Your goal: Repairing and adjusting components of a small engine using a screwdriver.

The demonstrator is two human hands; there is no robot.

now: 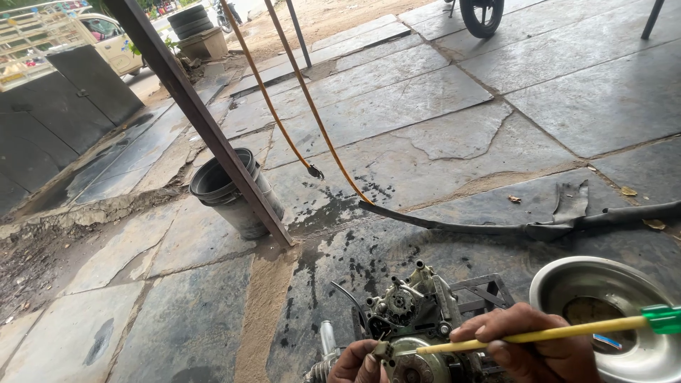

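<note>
Small engine assembly (411,312) on the stone-slab floor (397,106), at bottom centre of the view, partly cut off by the frame edge.

Right hand (532,344) closed around the yellow shaft of a screwdriver (539,333); green handle end out to the right, tip resting at the engine's lower front. Grip on the shaft tight, fingers wrapped.

Left hand (358,362) pinching a small pale metal part (383,349) against the casing, just beside the tip.

Engine judged heavy, rigid cast metal, oily by the dark spatter around it, so likely slippery; best taken by the casing lugs or frame bracket, not the thin cable. Small part light, easy to drop.

Steel bowl (603,312) just right of the engine. Black buckets (227,188) well apart, beside a slanted steel post (206,120). Orange hose (305,92) hanging above the floor.
</note>
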